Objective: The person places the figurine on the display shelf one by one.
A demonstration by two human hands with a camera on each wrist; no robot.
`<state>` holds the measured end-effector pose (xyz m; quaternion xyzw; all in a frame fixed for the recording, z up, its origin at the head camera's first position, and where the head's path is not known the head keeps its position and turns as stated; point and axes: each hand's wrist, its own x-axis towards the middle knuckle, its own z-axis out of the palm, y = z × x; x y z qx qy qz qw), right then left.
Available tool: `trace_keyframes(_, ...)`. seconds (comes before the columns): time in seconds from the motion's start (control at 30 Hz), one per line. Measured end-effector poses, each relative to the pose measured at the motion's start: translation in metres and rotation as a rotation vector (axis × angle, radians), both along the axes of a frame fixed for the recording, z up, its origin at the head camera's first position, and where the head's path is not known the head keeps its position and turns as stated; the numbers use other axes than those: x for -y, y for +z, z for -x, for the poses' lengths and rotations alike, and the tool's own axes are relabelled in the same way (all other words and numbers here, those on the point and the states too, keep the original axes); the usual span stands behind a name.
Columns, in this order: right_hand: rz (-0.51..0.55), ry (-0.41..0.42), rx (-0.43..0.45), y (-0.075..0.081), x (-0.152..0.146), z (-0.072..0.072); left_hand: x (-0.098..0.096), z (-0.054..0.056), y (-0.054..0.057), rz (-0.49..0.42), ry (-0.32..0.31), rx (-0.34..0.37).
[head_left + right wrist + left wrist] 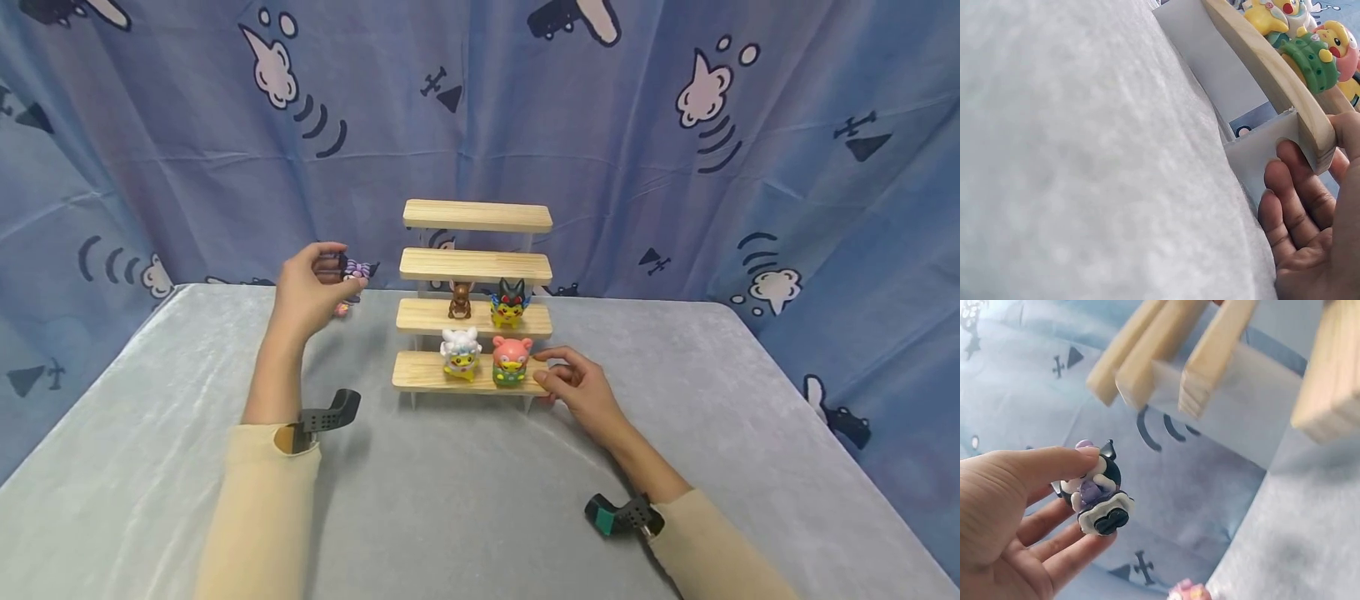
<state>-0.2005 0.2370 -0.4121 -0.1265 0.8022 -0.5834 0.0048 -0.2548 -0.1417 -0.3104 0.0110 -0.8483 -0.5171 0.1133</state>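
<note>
My left hand [306,287] is raised left of a tiered wooden display stand [476,265]. Between thumb and fingers it pinches a small black, white and purple figurine [1100,494] with a dark pointed ear. My right hand [585,392] grips the right end of the stand's bottom shelf [1275,75], fingers curled beneath the board by the clear side support [1266,140]. Beside that hand, a pink-hooded figurine [512,361] stands on the bottom shelf, with a white-hooded one [460,353] to its left. One shelf up are a brown figurine [460,300] and a dark-eared yellow one [509,303].
A small pink figurine [1189,591] sits on the grey cloth-covered table [465,500], below my left hand. Behind the table hangs a blue patterned curtain [480,108]. The stand's upper two shelves rise near that curtain.
</note>
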Motion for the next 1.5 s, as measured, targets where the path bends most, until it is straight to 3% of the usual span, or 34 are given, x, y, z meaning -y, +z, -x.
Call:
trace_keyframes(0.2,0.002,-0.001,-0.010,-0.001,0.001,0.001,-0.013,-0.003,0.010,-0.057,0.030,-0.083)
trace_keyframes(0.43,-0.005,-0.009,-0.006,-0.001,0.000,0.001,-0.032,-0.004,0.014,-0.112,-0.002,-0.159)
trace_keyframes(0.63,0.001,-0.003,-0.002,-0.001,0.000,-0.001,-0.041,-0.009,0.025,-0.117,-0.024,-0.208)
trace_keyframes(0.93,-0.004,-0.009,0.004,0.000,0.000,0.000,-0.055,-0.005,0.042,-0.120,-0.068,-0.227)
trace_keyframes(1.23,-0.008,-0.017,0.011,0.000,-0.002,0.002,-0.076,0.003,0.054,-0.159,-0.149,-0.243)
trace_keyframes(1.5,0.014,-0.010,0.019,0.000,0.000,0.001,-0.098,0.007,0.069,-0.132,-0.215,-0.255)
